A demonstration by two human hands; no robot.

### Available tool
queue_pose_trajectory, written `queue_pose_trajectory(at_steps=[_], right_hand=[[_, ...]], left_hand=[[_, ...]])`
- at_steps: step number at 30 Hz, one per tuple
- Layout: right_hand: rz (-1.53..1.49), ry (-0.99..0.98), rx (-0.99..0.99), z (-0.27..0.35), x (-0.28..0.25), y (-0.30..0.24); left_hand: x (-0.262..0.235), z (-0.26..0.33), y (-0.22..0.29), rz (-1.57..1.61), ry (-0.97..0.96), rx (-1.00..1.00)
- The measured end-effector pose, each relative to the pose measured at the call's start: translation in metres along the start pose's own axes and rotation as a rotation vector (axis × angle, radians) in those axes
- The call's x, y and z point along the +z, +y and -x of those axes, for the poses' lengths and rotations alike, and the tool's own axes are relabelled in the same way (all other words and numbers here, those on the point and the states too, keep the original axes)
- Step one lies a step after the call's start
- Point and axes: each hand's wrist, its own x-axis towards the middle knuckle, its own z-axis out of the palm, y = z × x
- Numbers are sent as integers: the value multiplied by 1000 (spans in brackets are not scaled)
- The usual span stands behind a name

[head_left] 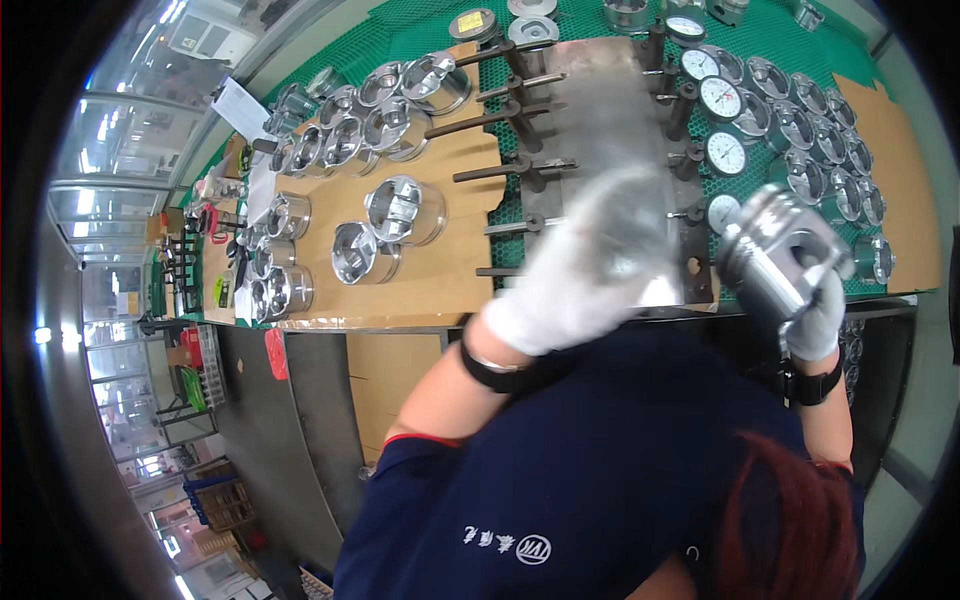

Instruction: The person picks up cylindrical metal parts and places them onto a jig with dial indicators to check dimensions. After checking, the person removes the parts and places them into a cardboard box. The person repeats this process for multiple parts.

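My right hand (822,318), in a white glove, is closed around a shiny metal piston (772,262). The piston is tilted, its ring grooves toward the upper left and an open pin hole facing up. My left hand (590,270), also gloved, is over the near part of a grey metal plate (610,110). Motion smears its fingers, and a greyish blur there hides whether it holds anything. Dial gauges (726,153) on dark posts line the plate's right side, close to the piston.
Several pistons (405,210) stand on brown cardboard (455,270) at the left. More pistons (795,125) are grouped on the right, over green mesh matting (400,30). Dark rods on posts (520,120) stick out along the plate's left side. The bench's front edge runs before my body.
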Motion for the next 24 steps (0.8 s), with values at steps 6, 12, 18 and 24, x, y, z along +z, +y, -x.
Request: queue_pose_trajectory(at_steps=[6, 12, 18, 24], right_hand=[[1153, 511, -190, 4, -107, 8], [-83, 503, 434, -65, -107, 56], [8, 509, 521, -150, -103, 131], [-34, 474, 357, -144, -109, 138]], left_hand=[[-165, 73, -40, -1173, 757, -274], [-221, 92, -82, -1524, 654, -737], [-211, 93, -78, -1328, 930, -791], [-189, 136, -75, -1181, 756, -804]])
